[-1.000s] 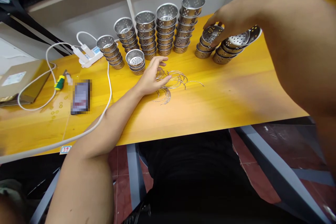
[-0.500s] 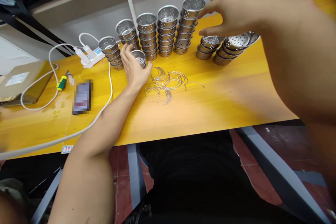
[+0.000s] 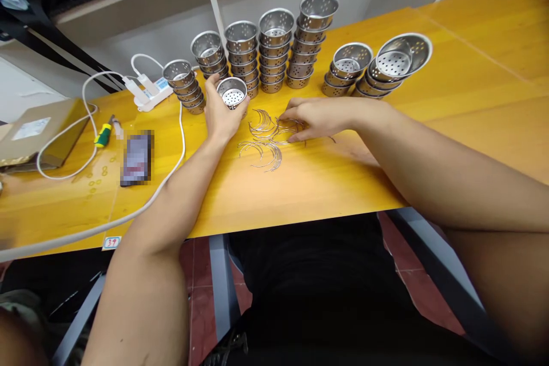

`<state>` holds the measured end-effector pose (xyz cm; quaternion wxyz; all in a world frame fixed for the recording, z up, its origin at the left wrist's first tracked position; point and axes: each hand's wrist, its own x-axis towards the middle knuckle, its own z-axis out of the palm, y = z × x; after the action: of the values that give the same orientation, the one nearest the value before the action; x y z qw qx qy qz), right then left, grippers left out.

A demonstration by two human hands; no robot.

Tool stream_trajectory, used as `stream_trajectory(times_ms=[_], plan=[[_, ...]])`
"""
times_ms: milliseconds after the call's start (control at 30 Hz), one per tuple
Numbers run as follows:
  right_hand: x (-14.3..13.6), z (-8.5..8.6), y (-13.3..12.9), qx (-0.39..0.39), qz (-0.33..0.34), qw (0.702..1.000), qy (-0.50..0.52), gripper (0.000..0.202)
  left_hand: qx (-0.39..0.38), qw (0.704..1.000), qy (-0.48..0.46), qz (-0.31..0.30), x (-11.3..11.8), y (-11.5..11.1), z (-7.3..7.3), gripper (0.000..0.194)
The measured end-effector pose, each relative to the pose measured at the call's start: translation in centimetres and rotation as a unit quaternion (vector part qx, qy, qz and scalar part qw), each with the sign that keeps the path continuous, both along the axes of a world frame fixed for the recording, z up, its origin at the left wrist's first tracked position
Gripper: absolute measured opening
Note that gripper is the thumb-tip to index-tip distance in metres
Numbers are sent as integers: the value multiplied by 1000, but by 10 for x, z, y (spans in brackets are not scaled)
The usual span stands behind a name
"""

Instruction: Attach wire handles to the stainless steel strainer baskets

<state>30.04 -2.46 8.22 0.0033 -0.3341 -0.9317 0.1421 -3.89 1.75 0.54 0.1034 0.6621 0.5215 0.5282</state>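
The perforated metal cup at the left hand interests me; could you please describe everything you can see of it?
The cup looks like silvery metal: round, with a smooth rim and a floor dotted with small holes. It is upright, open top facing up, in front of a taller stack of similar cups. The left hand curls around it, hiding much of its outer wall and whatever is beneath.

Bright tabletop [image 3: 334,183] with pale sheen, soft shadow below the right hand [image 3: 319,119], coarsely pixelated phone [image 3: 137,159]
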Motion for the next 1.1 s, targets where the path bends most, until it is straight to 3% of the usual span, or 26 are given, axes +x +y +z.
stream_trajectory(times_ms=[567, 733, 867, 1000, 1100], plan=[[-14, -8, -14, 11, -11, 998, 57, 21, -18, 999, 29, -39, 2, -2, 3, 82], [-15, -5, -17, 18, -4, 997, 70, 13, -5, 999, 10, -30, 4, -3, 6, 95], [-13, 0, -21, 23, -36, 994, 100, 21, -23, 999, -15, -21, 0, 4, 0, 104], [-10, 4, -25, 21, -77, 981, 176, 38, -66, 996, -50, -14, -5, 15, -7, 95], [-10, -2, -22, -7, -96, 967, 236, 55, -69, 996, -56, -21, -6, 18, -8, 89]])
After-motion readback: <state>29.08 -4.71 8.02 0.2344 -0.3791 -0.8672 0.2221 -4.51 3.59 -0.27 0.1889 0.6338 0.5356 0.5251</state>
